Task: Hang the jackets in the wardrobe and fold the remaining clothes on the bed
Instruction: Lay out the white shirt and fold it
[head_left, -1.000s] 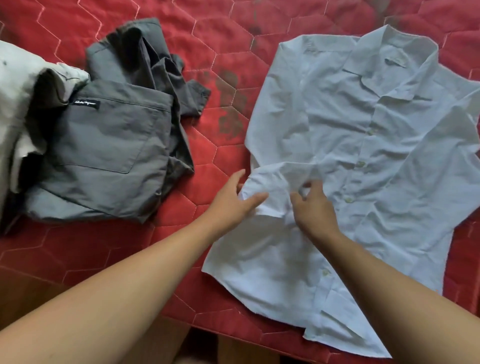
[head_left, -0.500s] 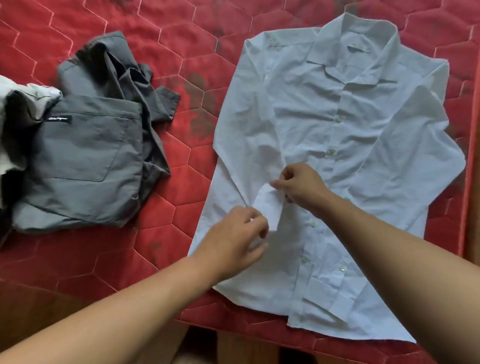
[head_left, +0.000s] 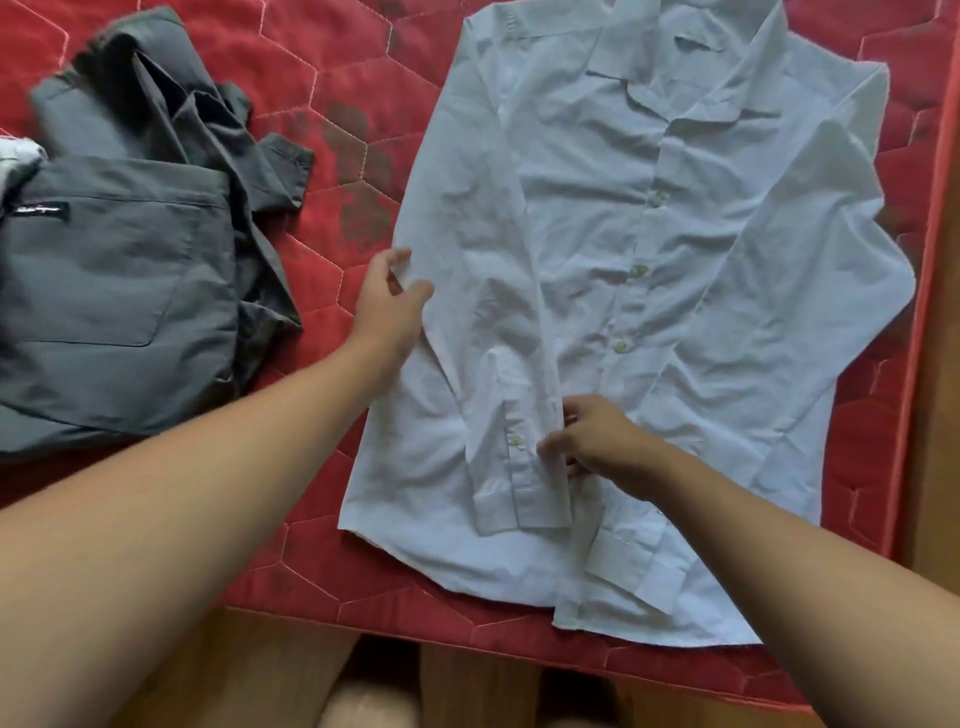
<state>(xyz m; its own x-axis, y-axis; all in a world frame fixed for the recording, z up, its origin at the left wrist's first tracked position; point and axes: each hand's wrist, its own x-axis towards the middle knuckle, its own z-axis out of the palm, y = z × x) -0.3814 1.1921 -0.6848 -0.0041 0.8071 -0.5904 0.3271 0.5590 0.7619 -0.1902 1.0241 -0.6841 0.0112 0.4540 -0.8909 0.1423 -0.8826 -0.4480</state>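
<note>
White shirt (head_left: 597, 234) flat on bed (head_left: 337, 78), front up, long axis near-far, collar pointing away, hem at near edge. Left grip (head_left: 389, 306) pinches its side edge; right grip (head_left: 597, 441) looks pinched on the folded-in sleeve (head_left: 514, 364) cuff. Grey garment (head_left: 119, 291) left, apart.

No word can be read anywhere. The only lettering is on a small black label (head_left: 39, 212) sewn to the grey shirt (head_left: 119, 322), at the top left corner of its chest pocket (head_left: 104, 275). The label carries one short line of white script, too small and blurred to make out, so the brand cannot be told. To the right of the grey shirt, the white shirt (head_left: 597, 218) has a pale tag (head_left: 698, 42) inside its collar, and no print shows on it.
</note>
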